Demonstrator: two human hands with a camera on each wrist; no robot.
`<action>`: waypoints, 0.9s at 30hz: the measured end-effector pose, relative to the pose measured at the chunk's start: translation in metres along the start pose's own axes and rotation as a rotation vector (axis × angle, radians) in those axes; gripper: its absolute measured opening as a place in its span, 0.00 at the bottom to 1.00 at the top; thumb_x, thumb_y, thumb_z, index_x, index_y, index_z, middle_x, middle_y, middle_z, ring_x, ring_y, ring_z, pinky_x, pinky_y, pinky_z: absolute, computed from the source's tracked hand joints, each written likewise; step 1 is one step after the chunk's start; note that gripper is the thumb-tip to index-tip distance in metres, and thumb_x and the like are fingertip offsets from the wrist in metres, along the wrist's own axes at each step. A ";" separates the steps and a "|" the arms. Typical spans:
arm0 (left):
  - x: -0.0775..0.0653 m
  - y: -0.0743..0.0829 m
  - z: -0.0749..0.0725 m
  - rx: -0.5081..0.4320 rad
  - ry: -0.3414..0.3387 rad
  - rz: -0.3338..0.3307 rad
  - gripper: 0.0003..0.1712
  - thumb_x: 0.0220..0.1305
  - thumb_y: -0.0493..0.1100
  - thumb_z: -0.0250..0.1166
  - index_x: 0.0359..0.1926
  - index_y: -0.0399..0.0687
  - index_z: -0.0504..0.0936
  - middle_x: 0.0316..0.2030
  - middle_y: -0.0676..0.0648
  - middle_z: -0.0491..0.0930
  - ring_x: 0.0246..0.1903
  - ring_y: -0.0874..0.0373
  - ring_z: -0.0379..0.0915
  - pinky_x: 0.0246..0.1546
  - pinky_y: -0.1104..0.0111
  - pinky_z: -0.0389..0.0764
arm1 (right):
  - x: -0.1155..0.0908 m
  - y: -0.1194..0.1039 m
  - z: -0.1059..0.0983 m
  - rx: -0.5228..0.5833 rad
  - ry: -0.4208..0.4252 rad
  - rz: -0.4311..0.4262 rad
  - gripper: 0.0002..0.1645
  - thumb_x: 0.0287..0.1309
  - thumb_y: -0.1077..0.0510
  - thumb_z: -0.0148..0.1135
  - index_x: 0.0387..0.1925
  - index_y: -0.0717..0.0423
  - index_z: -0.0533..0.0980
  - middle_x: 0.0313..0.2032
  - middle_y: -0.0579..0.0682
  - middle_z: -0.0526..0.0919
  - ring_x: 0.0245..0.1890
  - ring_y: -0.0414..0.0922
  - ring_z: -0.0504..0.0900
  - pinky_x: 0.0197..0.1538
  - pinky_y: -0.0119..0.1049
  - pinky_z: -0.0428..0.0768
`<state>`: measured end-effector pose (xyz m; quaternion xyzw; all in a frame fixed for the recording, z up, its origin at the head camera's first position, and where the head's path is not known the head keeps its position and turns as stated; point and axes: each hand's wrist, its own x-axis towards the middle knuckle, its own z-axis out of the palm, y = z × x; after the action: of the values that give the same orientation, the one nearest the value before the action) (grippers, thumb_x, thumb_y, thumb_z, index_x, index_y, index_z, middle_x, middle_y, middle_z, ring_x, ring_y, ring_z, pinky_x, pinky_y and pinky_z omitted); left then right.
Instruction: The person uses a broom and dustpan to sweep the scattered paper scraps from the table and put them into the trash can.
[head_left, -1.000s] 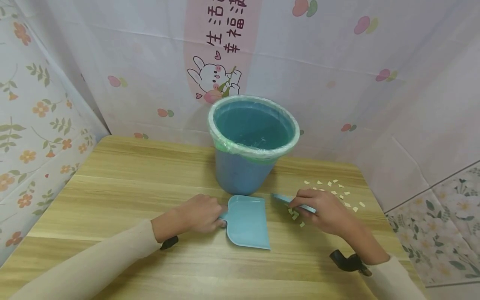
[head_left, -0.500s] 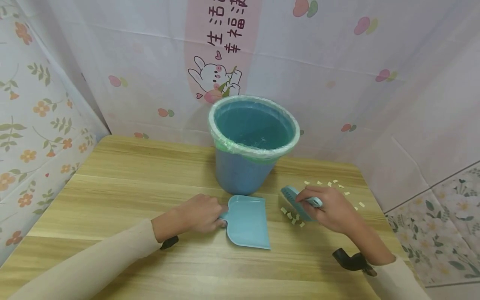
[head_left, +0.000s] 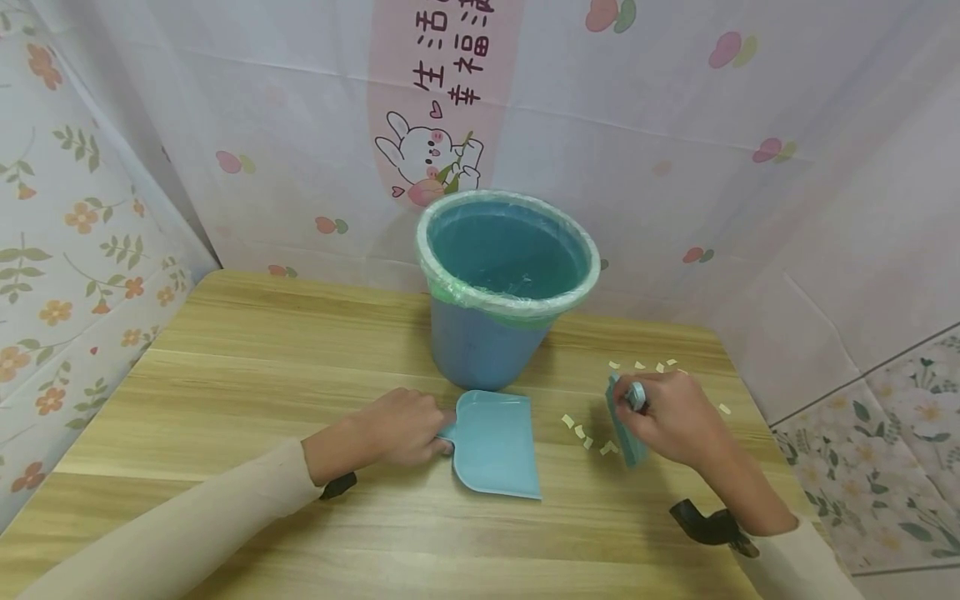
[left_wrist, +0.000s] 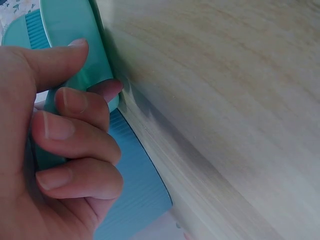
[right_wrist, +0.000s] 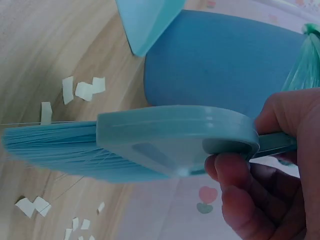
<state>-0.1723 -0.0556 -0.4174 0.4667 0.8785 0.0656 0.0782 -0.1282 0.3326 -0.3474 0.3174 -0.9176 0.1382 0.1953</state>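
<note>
A light blue dustpan (head_left: pixel 495 442) lies on the wooden table, its wide edge facing right. My left hand (head_left: pixel 408 427) grips its short handle, fingers curled round it in the left wrist view. To the right, my right hand (head_left: pixel 671 417) holds a small blue hand brush (right_wrist: pixel 165 137) by its handle, bristles angled down toward the table. Small pale paper scraps (head_left: pixel 579 431) lie in a short row between dustpan and brush. Further paper scraps (head_left: pixel 639 366) are scattered behind and right of the brush, some hidden by my right hand.
A blue bucket (head_left: pixel 487 346) lined with a clear greenish plastic bag stands right behind the dustpan. Patterned cloth (head_left: pixel 300 125) hangs along the back and sides of the table (head_left: pixel 300 367).
The brush has swung round and shifted right, away from the dustpan, with my right hand. A few scraps have moved left toward the dustpan. My left hand and the dustpan have stayed put.
</note>
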 end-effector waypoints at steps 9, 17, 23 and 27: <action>0.000 -0.001 0.001 -0.005 -0.002 -0.005 0.15 0.77 0.54 0.69 0.39 0.48 0.82 0.23 0.55 0.69 0.24 0.61 0.65 0.27 0.61 0.77 | -0.005 0.001 0.018 -0.002 -0.006 -0.007 0.17 0.49 0.67 0.68 0.23 0.40 0.76 0.19 0.27 0.65 0.21 0.25 0.55 0.23 0.27 0.61; 0.000 -0.002 0.002 -0.015 0.004 -0.003 0.14 0.77 0.53 0.69 0.40 0.48 0.82 0.22 0.56 0.68 0.24 0.62 0.64 0.26 0.62 0.75 | 0.002 -0.009 0.028 0.065 -0.053 0.014 0.16 0.55 0.69 0.65 0.26 0.42 0.77 0.22 0.28 0.67 0.21 0.26 0.55 0.25 0.29 0.62; 0.000 -0.001 0.001 -0.012 0.003 -0.004 0.14 0.77 0.53 0.69 0.40 0.48 0.82 0.21 0.56 0.68 0.23 0.62 0.63 0.25 0.63 0.73 | 0.008 -0.016 0.032 0.138 -0.115 0.015 0.11 0.59 0.70 0.65 0.33 0.50 0.84 0.29 0.33 0.81 0.22 0.26 0.64 0.26 0.31 0.70; 0.000 -0.001 0.001 -0.010 0.002 -0.004 0.15 0.78 0.54 0.69 0.39 0.49 0.81 0.21 0.56 0.67 0.23 0.62 0.62 0.24 0.64 0.72 | 0.011 -0.018 0.032 0.172 -0.142 0.011 0.12 0.59 0.71 0.65 0.35 0.51 0.85 0.31 0.36 0.85 0.23 0.28 0.70 0.28 0.32 0.75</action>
<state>-0.1729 -0.0562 -0.4189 0.4646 0.8791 0.0701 0.0797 -0.1330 0.3014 -0.3682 0.3370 -0.9156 0.1948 0.1011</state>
